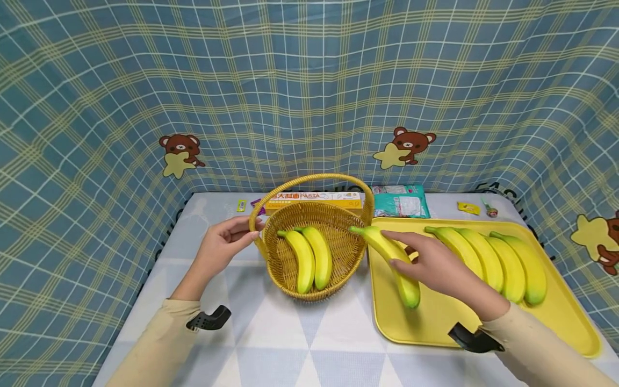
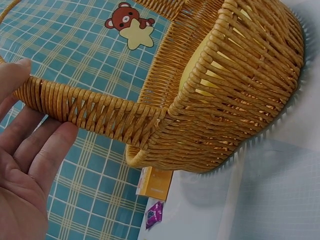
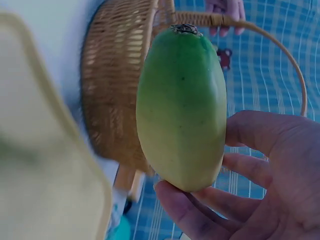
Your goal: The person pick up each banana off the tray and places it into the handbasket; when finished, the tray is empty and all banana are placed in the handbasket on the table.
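My left hand grips the handle of a woven wicker basket at its left side, with the thumb and fingers around the wicker in the left wrist view. Inside the basket two yellow bananas lie side by side. My right hand pinches a third banana around its middle. This banana is tilted, its stem at the basket's right rim and its greenish tip over the tray's left part. In the right wrist view the green end of the held banana faces the camera, with the basket behind it.
A yellow tray stands right of the basket, with several bananas in a row on it. Behind stand a pasta box, a teal packet and small wrapped sweets. A plaid curtain hangs at the back.
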